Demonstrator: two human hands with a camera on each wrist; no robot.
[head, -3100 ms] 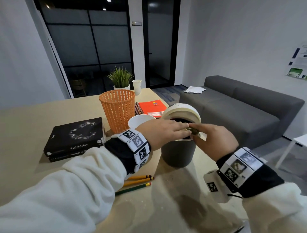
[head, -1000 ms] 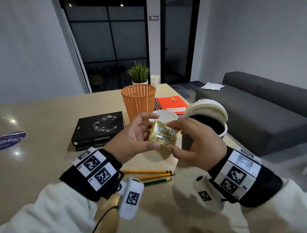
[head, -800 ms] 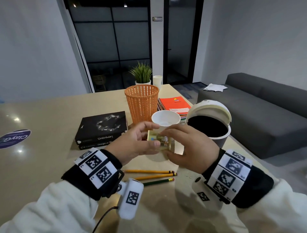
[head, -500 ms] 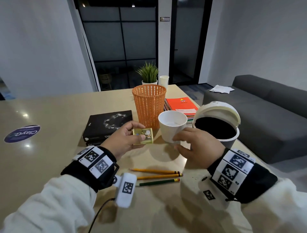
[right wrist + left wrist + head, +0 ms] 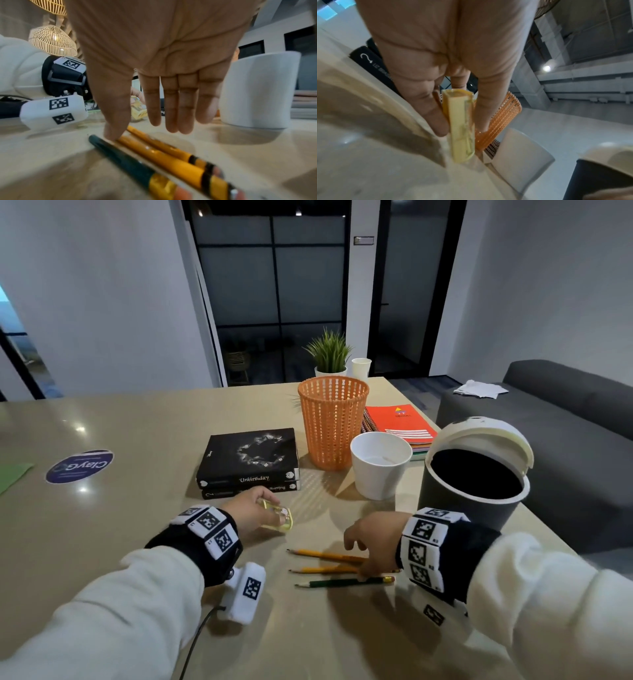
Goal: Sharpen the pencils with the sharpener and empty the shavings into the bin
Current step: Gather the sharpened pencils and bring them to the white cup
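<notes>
My left hand [image 5: 274, 513] pinches the small yellow see-through sharpener [image 5: 281, 521] and holds it down on the table just in front of the black books. In the left wrist view the sharpener [image 5: 461, 128] stands on edge between thumb and fingers. Three pencils lie side by side near the front edge: two yellow pencils [image 5: 325, 555] and a green pencil [image 5: 339, 582]. My right hand [image 5: 356, 546] hovers over them with straight fingers; its thumb [image 5: 112, 134] touches the pencils between the green pencil [image 5: 123, 159] and the nearer yellow pencil [image 5: 164, 158]. The grey bin [image 5: 445, 508] stands at the right with its white lid tipped open.
A white cup [image 5: 380, 470] stands between the bin and an orange mesh basket [image 5: 332, 426]. Two stacked black books [image 5: 246, 463] lie left of the basket, and a red notebook [image 5: 399, 422] lies behind the cup. A potted plant and a paper cup stand at the far edge. A grey sofa is off to the right.
Both hands held the sharpener near the bin. The left hand has since brought it down to the table by the books, and the right hand has let go and dropped onto the pencils.
</notes>
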